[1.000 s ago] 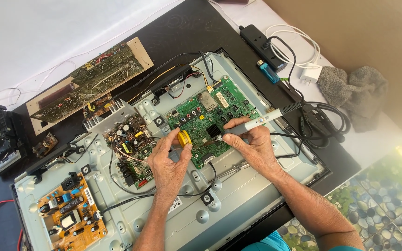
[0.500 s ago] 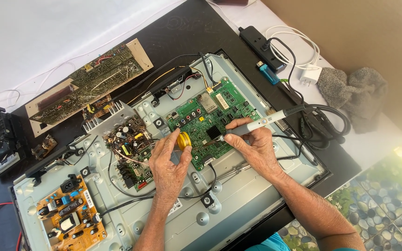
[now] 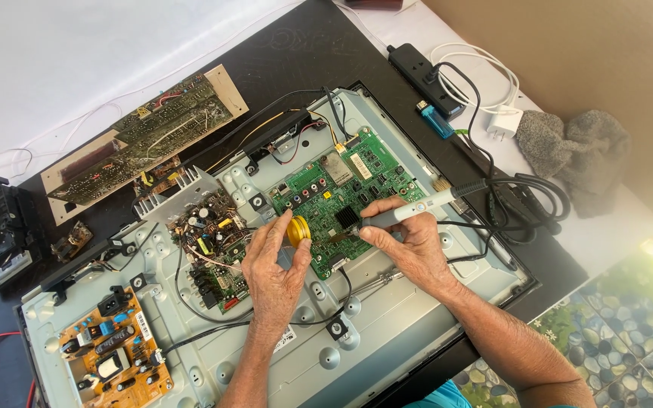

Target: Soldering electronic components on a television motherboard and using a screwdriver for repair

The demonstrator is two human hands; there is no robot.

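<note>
Looks like a home electronics repair bench, probably set up outdoors or on a porch. An opened flat-screen chassis (image 3: 387,332) shows its green mainboard (image 3: 341,189), a spare circuit board (image 3: 145,140) lies beside a power strip (image 3: 425,75), and patterned floor tiles (image 3: 621,340) sit below.

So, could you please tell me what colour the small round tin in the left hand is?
Yellow: the small round tin is held by the left hand, as the head view shows.

A white-covered table (image 3: 54,68) fills the upper left; a plain tan wall (image 3: 606,60) rises at the upper right. Bright daylight falls across everything — the floor (image 3: 629,332) (bottom right) shows a patterned pebble surface.
</note>
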